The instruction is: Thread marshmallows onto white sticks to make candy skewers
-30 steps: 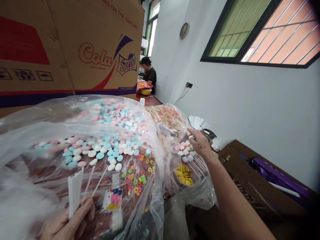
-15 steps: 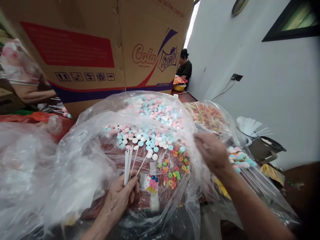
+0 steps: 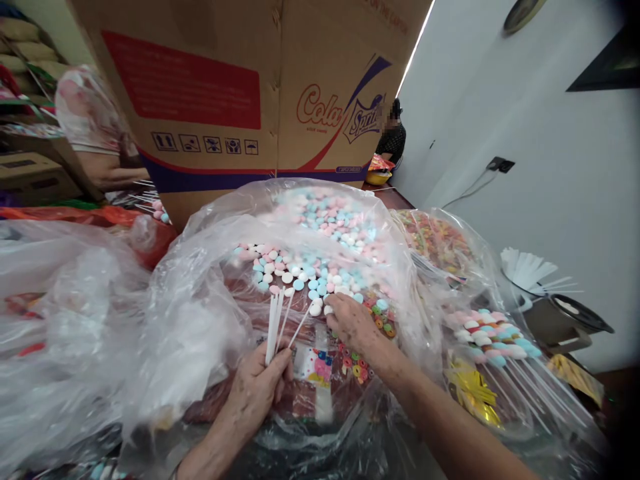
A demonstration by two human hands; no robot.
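Several thin white sticks (image 3: 273, 327) stand upright in my left hand (image 3: 263, 377), their upper ends fanned slightly apart. My right hand (image 3: 355, 323) reaches to the near edge of a heap of pink, blue and white marshmallows (image 3: 313, 277). Its fingertips are closed on a white marshmallow (image 3: 328, 309), partly hidden by them. Small coloured ring-shaped pieces (image 3: 355, 365) lie under and beside the right wrist. Between the hands is a small printed packet (image 3: 317, 365) on the clear plastic. The marshmallows spill from a clear plastic bag (image 3: 220, 230).
A tall cardboard carton (image 3: 210, 80) rises behind the bag. Finished-looking marshmallow skewers (image 3: 500, 337) lie at the right near gold ribbon (image 3: 475, 393) and a container (image 3: 565, 320) with white strips. A bag of coloured rings (image 3: 435, 237) stands behind. Another person's arm (image 3: 113, 172) is at left.
My right hand has moved left from the bag's right side to the marshmallows. My left hand still holds the sticks. The view has shifted slightly left.
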